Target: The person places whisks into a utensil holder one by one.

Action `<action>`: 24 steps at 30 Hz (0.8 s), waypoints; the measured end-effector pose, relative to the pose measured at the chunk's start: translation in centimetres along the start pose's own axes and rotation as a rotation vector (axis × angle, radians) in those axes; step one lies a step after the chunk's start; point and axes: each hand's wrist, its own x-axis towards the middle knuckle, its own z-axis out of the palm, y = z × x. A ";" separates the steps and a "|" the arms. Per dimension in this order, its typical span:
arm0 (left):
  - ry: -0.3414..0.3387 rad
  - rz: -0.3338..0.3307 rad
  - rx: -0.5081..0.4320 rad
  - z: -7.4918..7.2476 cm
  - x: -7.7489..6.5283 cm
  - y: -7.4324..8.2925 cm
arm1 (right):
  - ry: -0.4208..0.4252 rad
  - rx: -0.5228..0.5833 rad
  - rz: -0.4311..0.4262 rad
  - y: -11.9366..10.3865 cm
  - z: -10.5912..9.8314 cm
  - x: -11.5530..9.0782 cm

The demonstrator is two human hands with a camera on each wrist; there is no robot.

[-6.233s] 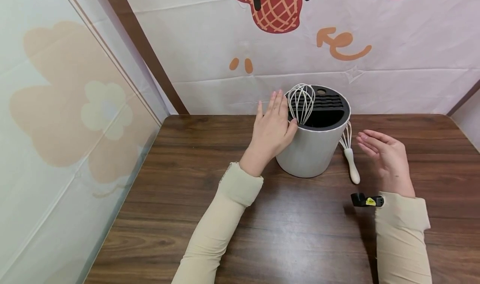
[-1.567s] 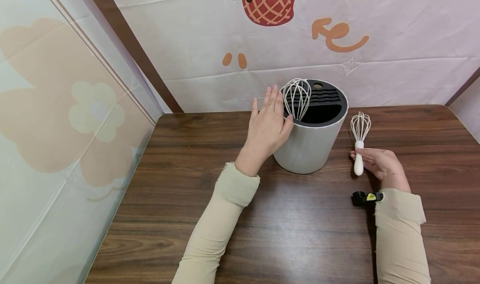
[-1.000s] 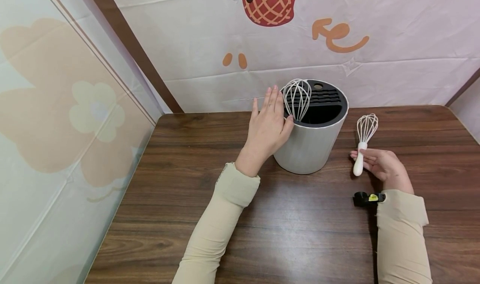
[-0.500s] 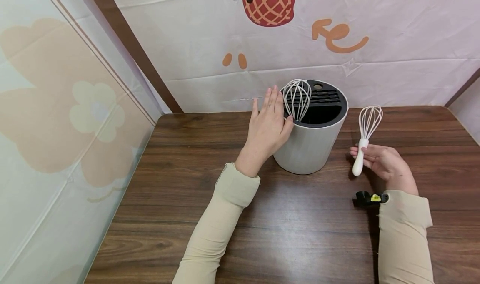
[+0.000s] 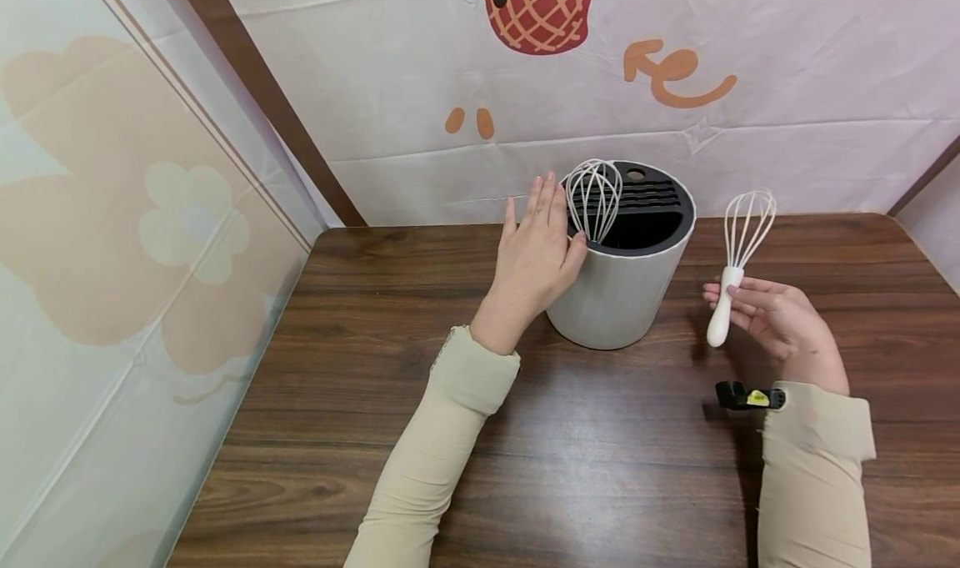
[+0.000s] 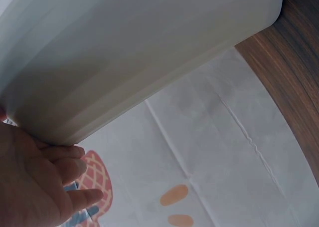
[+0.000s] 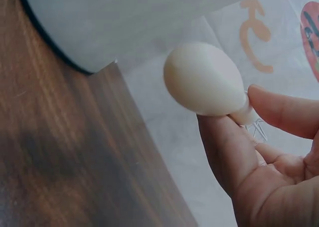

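Reaching in from the near side with the left sleeve [image 5: 442,434] and the right sleeve [image 5: 816,468], wearing a small black device [image 5: 750,397] at the right cuff, and working over a dark wood-grained bench [image 5: 600,485]. Pinching a white whisk [image 5: 733,275] in the right hand [image 5: 791,326], clasping the upper part of the handle between thumb and fingers, and holding it above the bench, to the right of the container and apart from it, with the rounded end down and the wires tilting up and slightly rightward. Probably handling light and stiff along the handle (plastic or painted wood, impossible to tell which), springy in the wires, perhaps turning a little slippery toward the smooth, bulbous end; likely being best gripped at the slimmer neck below the wires, sparing the loops from bending. Resting the left hand [image 5: 532,259] against the left side of the pale grey container [image 5: 618,301], touching near the rim with fingers extended and not wrapping around anything, presumably steadying it. Showing at the top a black slotted insert [image 5: 652,205] with a half-moon opening, and standing a second whisk [image 5: 597,205] there at the left, wires up, hiding its lower end inside. Hanging beyond the bench, a white cloth [image 5: 390,76] with red and orange prints.
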 end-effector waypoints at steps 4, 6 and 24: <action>0.014 0.007 0.000 0.0 0.0 0.0 | -0.016 -0.022 -0.032 -0.2 0.6 -0.2; 0.020 0.011 0.000 0.1 0.0 0.0 | -0.028 -0.031 -0.044 -0.3 0.8 -0.3; 0.036 0.020 -0.007 0.1 0.0 -0.1 | -0.084 -0.031 -0.146 -1.6 3.6 -1.3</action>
